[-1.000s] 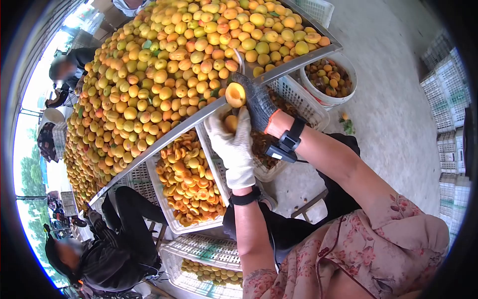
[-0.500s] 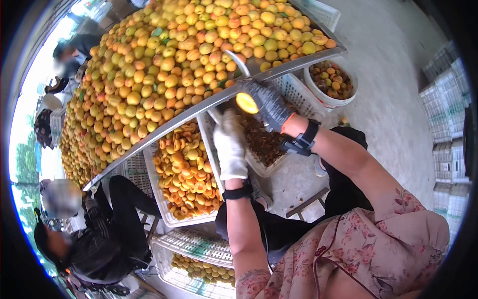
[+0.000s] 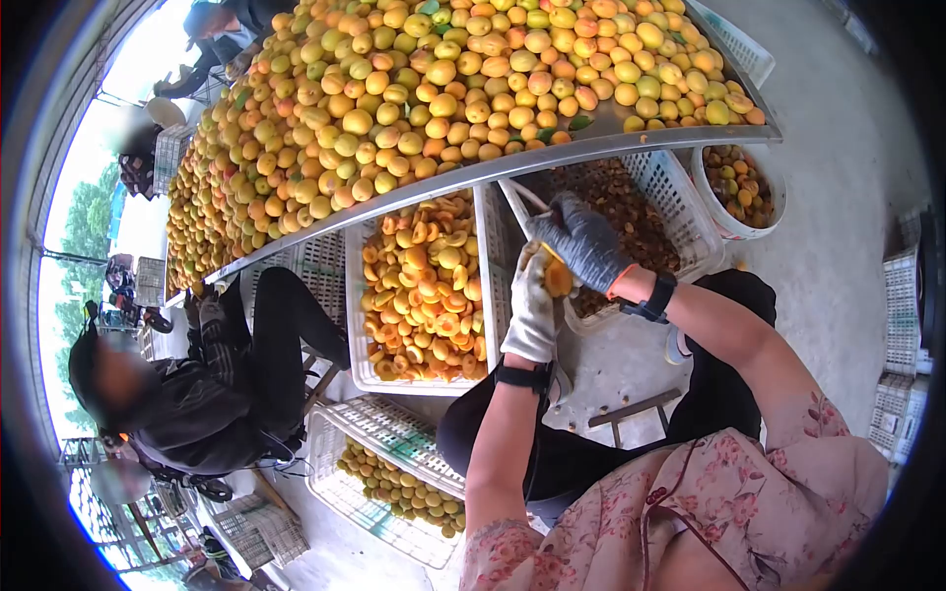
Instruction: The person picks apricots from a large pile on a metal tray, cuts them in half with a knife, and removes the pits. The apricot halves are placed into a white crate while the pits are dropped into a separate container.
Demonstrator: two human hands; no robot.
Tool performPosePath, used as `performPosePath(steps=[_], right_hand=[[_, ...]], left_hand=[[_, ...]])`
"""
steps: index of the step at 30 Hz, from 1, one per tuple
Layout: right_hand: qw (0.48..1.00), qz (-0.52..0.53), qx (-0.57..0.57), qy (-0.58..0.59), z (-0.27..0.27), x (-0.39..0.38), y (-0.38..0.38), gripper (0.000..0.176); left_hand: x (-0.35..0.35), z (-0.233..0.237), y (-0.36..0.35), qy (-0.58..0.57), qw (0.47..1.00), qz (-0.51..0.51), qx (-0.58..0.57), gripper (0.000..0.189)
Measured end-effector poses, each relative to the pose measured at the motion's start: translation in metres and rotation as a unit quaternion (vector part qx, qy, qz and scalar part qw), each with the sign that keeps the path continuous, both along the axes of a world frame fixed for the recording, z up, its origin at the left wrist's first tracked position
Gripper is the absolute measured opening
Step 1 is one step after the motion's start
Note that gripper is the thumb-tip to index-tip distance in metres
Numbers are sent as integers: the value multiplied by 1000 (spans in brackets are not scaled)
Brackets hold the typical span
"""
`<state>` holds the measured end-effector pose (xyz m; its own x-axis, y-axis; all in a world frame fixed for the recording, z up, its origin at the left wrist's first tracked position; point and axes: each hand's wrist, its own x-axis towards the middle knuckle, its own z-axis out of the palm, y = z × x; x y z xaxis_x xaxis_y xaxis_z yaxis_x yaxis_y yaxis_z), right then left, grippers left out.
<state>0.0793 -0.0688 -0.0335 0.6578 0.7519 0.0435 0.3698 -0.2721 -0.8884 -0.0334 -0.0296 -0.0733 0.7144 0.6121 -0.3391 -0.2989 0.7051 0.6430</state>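
Note:
A white glove covers my left hand (image 3: 532, 307), whose fingers are closed round an orange apricot (image 3: 559, 278). My right hand (image 3: 585, 239), in a grey knit glove, meets the left fingertips just above that fruit. From the right fist a thin, pale curved metal tool (image 3: 530, 196) sticks out toward the table edge; its working end is partly hidden by the hands. Below and left of the table rim, a white crate (image 3: 419, 387) holds halved apricots (image 3: 424, 286). Under my right hand, another crate (image 3: 680, 202) contains brown pits or scraps (image 3: 616, 197).
A metal-rimmed table (image 3: 394, 209) is heaped with whole apricots (image 3: 394, 118). A white bucket (image 3: 754, 229) of fruit stands at right. Another person (image 3: 197, 394) sits at left, near a low crate (image 3: 379, 502) of small greenish-yellow fruit. Stacked crates (image 3: 899, 325) line the far right.
My right hand has come down from the table rim to my left hand, bringing the curved tool lower. The apricot now sits between both hands. The whole view has shifted.

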Motion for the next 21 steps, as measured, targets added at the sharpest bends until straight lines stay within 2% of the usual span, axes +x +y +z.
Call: performPosePath(steps=[2, 4, 5, 6, 7, 8, 9, 10, 11, 12, 13, 14, 15, 16, 17, 18, 19, 21], right_hand=[[1000, 10, 1, 5, -3, -4, 5, 34], [999, 22, 10, 31, 0, 0, 9, 34], [999, 28, 11, 45, 6, 2, 9, 33], [998, 30, 12, 58, 12, 6, 10, 30], [998, 26, 14, 58, 16, 10, 10, 30], [995, 28, 43, 85, 17, 15, 8, 28], [991, 31, 71, 111, 17, 19, 7, 26], [987, 30, 50, 152, 8, 26, 8, 21], [987, 29, 49, 153, 6, 33, 7, 21], [980, 19, 49, 193, 3, 40, 5, 20], [971, 8, 47, 236, -1, 44, 2, 18], [961, 14, 131, 243, -10, 50, 2, 16], [961, 13, 126, 247, 1, 57, -3, 16], [950, 5, 79, 303, 24, 63, -11, 17], [933, -3, 30, 357, 33, 68, -15, 18], [943, -16, 63, 327, 27, 70, -15, 16], [942, -13, 52, 331, 27, 74, -17, 16], [929, -15, 21, 370, 37, 82, -25, 16]], left_hand=[[-10, 1, 3, 42, 998, 35, -36, 22], [-21, 6, 19, 27, 994, 74, -78, 26], [-21, 12, 31, 24, 979, 163, -122, 24], [-28, -2, 53, 47, 966, 245, -74, 24], [-42, -13, 78, 74, 962, 262, -2, 25], [-65, -38, 112, 202, 915, 223, 267, 27], [-88, -63, 148, 367, 720, 231, 542, 29], [-108, -89, 187, 429, 554, 274, 659, 31], [-107, -70, 195, 257, 766, 385, 445, 41], [-105, -54, 198, 53, 877, 446, 172, 50], [-107, -53, 198, -6, 900, 432, 65, 55], [-110, -54, 198, -63, 902, 424, -49, 60], [-115, -63, 198, 28, 919, 392, 28, 61], [-118, -61, 197, 133, 936, 323, 48, 59], [-107, -53, 186, 244, 923, 274, 112, 56], [-97, -46, 176, 353, 893, 222, 171, 53], [-80, -26, 175, 331, 914, 228, 47, 51], [-58, -11, 175, 437, 878, 160, 111, 42]])
